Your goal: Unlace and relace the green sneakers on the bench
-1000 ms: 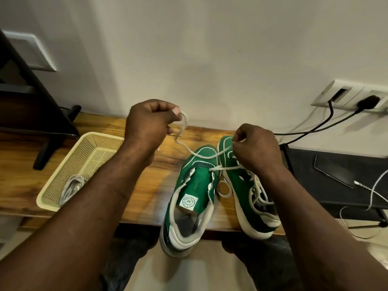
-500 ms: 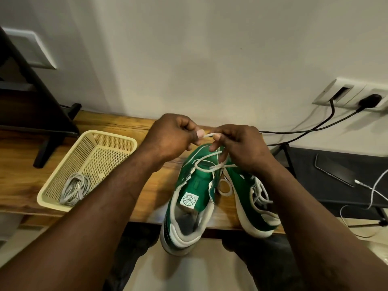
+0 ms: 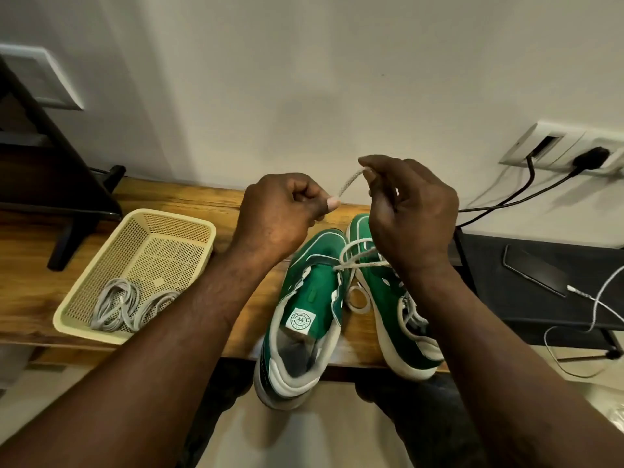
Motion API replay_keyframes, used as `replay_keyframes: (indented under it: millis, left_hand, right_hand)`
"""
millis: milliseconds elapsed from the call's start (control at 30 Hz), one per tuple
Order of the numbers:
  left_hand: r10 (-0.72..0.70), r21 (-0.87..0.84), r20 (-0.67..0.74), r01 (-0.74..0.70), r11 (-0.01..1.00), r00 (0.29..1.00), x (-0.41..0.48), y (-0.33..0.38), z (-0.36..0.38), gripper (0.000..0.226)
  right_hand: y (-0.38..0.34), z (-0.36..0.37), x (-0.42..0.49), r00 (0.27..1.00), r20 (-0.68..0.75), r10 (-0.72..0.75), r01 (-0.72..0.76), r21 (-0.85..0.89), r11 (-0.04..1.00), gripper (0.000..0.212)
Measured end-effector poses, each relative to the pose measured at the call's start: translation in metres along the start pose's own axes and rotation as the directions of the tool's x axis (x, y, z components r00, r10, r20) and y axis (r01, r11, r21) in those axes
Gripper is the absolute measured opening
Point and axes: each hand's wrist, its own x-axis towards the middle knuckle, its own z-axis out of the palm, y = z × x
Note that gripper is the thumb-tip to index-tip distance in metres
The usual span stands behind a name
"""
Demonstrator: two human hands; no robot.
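Note:
Two green sneakers with white soles stand side by side on the wooden bench [image 3: 40, 319], heels toward me. The left sneaker [image 3: 304, 312] has an open tongue and only a lace crossing at its toe end. The right sneaker [image 3: 395, 315] is partly behind my right forearm. A white lace [image 3: 351, 182] stretches between my hands above the toes. My left hand [image 3: 280, 214] pinches its lower end. My right hand [image 3: 408, 211] pinches its upper end between thumb and fingertips. More lace [image 3: 358, 261] runs down to the left sneaker's eyelets.
A cream mesh basket [image 3: 182, 228] on the bench's left holds a bundled white lace [image 3: 125, 305]. A dark stand [image 3: 60, 184] sits at the far left. On the right are a black table [image 3: 540, 298] with a phone [image 3: 537, 275], cables and a wall socket [image 3: 574, 153].
Both hands have risen from just above the sneaker toes. The right hand now holds the lace end higher, and the lace is drawn taut between the hands.

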Motion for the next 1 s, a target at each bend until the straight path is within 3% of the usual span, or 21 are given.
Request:
replay_keyframes:
  millis: [100, 200, 267, 333, 433, 567, 667, 767, 867, 1000]
  left_hand:
    - [-0.033, -0.023, 0.044, 0.034, 0.999, 0.998, 0.000, -0.003, 0.002, 0.011]
    - [-0.045, 0.021, 0.095, 0.043, 0.999, 0.994, -0.002, -0.008, 0.003, 0.020]
    - [0.001, 0.104, 0.090, -0.010, 0.994, 0.996, -0.002, -0.009, 0.003, 0.018]
    - [0.030, 0.157, 0.071, -0.041, 0.987, 0.997, -0.001, -0.010, 0.004, 0.019]
    - [-0.008, 0.146, 0.013, 0.006, 0.989, 1.000, -0.001, -0.012, 0.006, 0.020]
    - [-0.046, 0.211, -0.047, 0.055, 0.976, 0.998, 0.001, -0.022, 0.006, 0.021]
    - [-0.130, 0.339, 0.117, 0.084, 0.937, 0.985, 0.001, -0.034, 0.007, 0.016]
    - [-0.286, 0.511, 0.306, 0.097, 0.854, 0.908, -0.006, -0.048, 0.016, 0.016]
    - [-0.275, 0.573, 0.252, 0.086, 0.815, 0.928, -0.010, -0.054, 0.023, 0.013]
    - [-0.194, 0.638, 0.211, 0.015, 0.770, 0.958, -0.011, -0.056, 0.028, 0.018]
  right_hand:
    - [0.002, -0.001, -0.001, 0.999, 0.012, 0.035, -0.032, -0.165, 0.986, 0.018]
    - [0.009, 0.000, -0.003, 0.929, 0.305, 0.209, -0.102, -0.332, 0.938, 0.031]
    - [0.006, 0.000, -0.006, 0.821, 0.540, 0.188, -0.077, -0.222, 0.972, 0.043]
    - [-0.001, 0.002, -0.009, 0.750, 0.653, 0.102, -0.112, -0.027, 0.993, 0.043]
    - [-0.005, 0.008, -0.013, 0.731, 0.675, 0.096, -0.157, 0.030, 0.987, 0.030]
    - [0.003, 0.014, -0.014, 0.748, 0.627, 0.218, -0.217, -0.079, 0.973, 0.011]
    - [0.006, 0.018, -0.018, 0.748, 0.555, 0.363, -0.268, -0.248, 0.931, 0.012]
    - [-0.001, 0.025, -0.026, 0.640, 0.660, 0.394, -0.321, -0.236, 0.917, 0.013]
    - [-0.014, 0.031, -0.035, 0.572, 0.743, 0.347, -0.259, -0.237, 0.936, 0.016]
    - [-0.018, 0.038, -0.051, 0.557, 0.746, 0.366, -0.139, -0.351, 0.926, 0.016]
